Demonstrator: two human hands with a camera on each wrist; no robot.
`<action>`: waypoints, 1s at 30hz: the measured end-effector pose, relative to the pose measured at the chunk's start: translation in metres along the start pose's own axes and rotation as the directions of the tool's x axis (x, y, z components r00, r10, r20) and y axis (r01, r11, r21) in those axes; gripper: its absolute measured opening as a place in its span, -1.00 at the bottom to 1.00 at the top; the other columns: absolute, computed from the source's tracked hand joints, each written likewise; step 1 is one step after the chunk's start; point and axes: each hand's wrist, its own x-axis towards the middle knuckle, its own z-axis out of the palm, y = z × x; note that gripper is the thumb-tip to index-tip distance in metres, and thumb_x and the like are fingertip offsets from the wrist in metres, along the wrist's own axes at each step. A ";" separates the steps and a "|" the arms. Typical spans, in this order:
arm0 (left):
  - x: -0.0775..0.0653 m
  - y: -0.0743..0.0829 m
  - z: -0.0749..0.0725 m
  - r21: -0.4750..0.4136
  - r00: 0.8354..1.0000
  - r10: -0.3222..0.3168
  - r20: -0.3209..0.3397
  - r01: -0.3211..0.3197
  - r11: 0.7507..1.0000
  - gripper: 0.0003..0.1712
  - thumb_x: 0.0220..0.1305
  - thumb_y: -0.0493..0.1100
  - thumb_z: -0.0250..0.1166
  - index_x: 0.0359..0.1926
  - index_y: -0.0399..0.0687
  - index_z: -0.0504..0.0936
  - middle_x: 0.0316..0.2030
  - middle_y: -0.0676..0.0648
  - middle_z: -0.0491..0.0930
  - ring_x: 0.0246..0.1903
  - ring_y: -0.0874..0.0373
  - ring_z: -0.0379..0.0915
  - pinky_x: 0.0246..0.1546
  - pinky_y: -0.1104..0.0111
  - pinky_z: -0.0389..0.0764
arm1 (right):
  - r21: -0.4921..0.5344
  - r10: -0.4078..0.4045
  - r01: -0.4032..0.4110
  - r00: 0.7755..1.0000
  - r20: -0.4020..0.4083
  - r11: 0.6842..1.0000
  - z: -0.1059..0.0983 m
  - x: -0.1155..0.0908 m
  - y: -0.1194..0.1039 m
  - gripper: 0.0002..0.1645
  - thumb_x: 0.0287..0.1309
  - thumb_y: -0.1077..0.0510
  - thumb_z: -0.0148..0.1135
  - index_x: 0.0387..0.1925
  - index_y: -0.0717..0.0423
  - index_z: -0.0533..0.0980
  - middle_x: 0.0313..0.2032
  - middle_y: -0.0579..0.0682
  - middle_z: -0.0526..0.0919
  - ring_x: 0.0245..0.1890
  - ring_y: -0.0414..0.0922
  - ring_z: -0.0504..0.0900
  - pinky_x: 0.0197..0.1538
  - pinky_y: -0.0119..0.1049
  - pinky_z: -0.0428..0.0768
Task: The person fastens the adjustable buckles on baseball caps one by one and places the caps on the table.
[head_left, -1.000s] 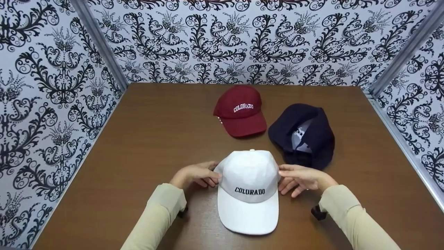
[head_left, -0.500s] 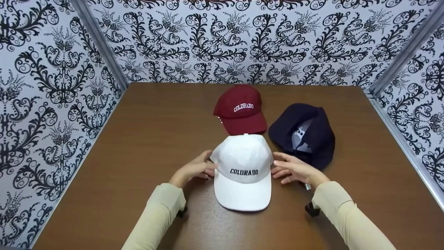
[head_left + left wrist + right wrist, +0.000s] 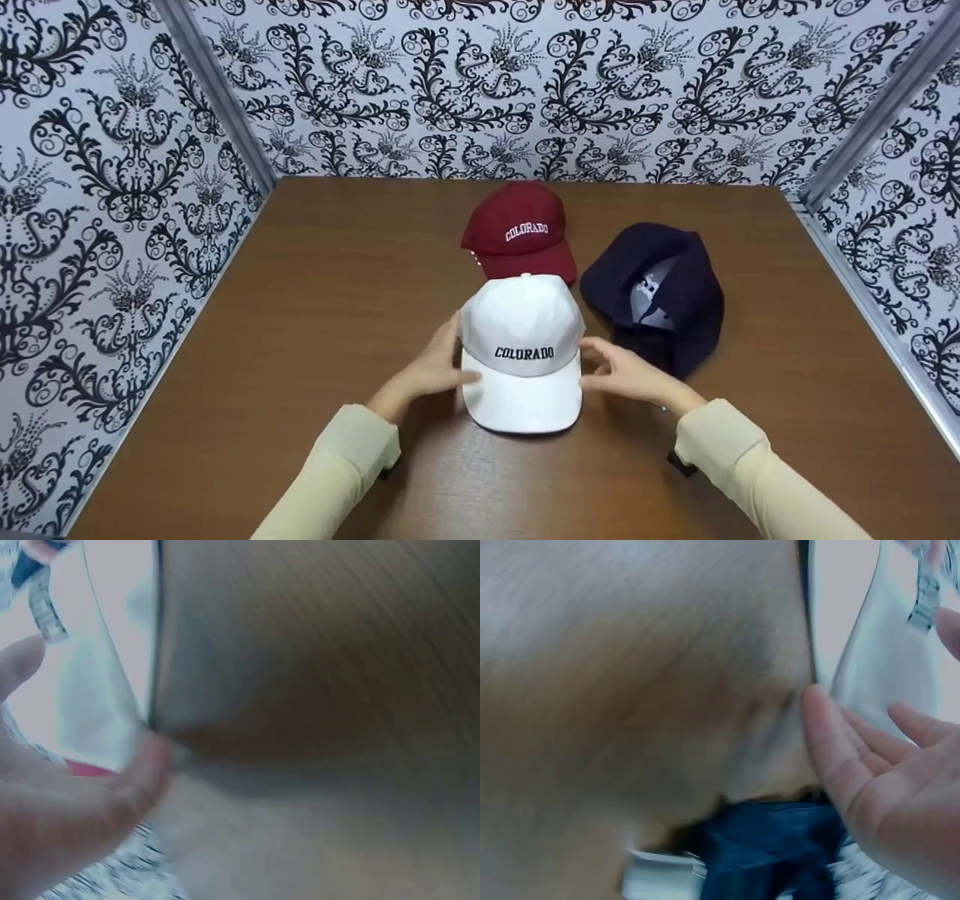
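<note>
A white baseball cap (image 3: 523, 319) with "COLORADO" in black letters stands on the brown table, brim toward me. At its left side is my left hand (image 3: 429, 364), the thumb over the brim edge and the fingers along the crown. My right hand (image 3: 626, 371) is on the opposite side, fingertips right at the cap's edge, thumb and fingers spread apart. In the right wrist view the fingers (image 3: 825, 716) look extended rather than curled round the cap. The left wrist view shows a digit (image 3: 146, 769) where brim and crown meet.
Directly behind the white cap is a red cap (image 3: 517, 225), its brim partly hidden. A navy cap (image 3: 694, 300) lies to the right with its hollow inside showing, close to my right hand. Patterned walls (image 3: 480, 90) enclose the table (image 3: 315, 262) at the back and sides.
Both hands have moved the white cap away from me and slightly left, up to the red cap, whose brim it now overlaps in view. Red and navy caps stay put.
</note>
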 end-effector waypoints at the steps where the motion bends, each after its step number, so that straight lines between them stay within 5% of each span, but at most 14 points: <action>1: -0.003 0.004 0.002 0.082 1.000 -0.008 0.017 0.007 0.997 0.19 -0.11 -0.10 0.36 0.33 -0.25 -0.30 0.28 -0.44 -0.21 0.25 -0.29 -0.11 0.21 0.01 0.07 | -0.081 -0.036 0.037 0.999 0.009 0.996 0.002 -0.002 -0.003 -0.24 -0.02 0.07 0.22 0.17 0.30 0.17 0.07 0.36 0.36 -0.05 0.19 0.46 -0.09 0.00 0.46; 6: -0.017 0.022 0.015 0.349 0.979 -0.171 0.111 0.123 0.929 0.46 -0.32 0.18 0.44 0.34 -0.07 -0.46 0.30 -0.38 -0.50 0.26 -0.32 -0.18 0.19 -0.08 0.02 | -0.358 -0.108 0.140 0.988 0.106 0.923 0.011 -0.008 -0.012 -0.19 -0.16 -0.02 0.30 0.10 0.31 0.27 0.08 0.22 0.41 0.09 0.15 0.36 0.11 0.02 0.29; 12: -0.023 0.027 0.030 0.503 0.965 -0.212 0.152 0.109 0.857 0.48 -0.39 0.25 0.44 0.35 -0.04 -0.42 0.32 -0.31 -0.48 0.30 -0.24 -0.27 0.21 -0.10 -0.09 | -0.451 -0.094 0.151 0.985 0.147 0.880 0.023 -0.006 -0.014 -0.13 -0.20 -0.04 0.33 0.14 0.29 0.25 0.12 0.18 0.35 0.14 0.12 0.30 0.14 0.02 0.25; 30: -0.001 0.011 0.020 0.529 0.971 -0.237 0.028 0.187 0.828 0.21 -0.13 0.25 0.30 0.36 -0.04 -0.24 0.34 -0.24 -0.16 0.31 -0.21 -0.28 0.24 -0.05 -0.15 | -0.460 0.000 0.009 1.000 0.019 0.888 0.028 0.026 -0.014 -0.22 -0.11 -0.07 0.25 0.18 0.09 0.27 0.22 0.35 0.16 0.22 0.22 0.15 0.18 0.11 0.17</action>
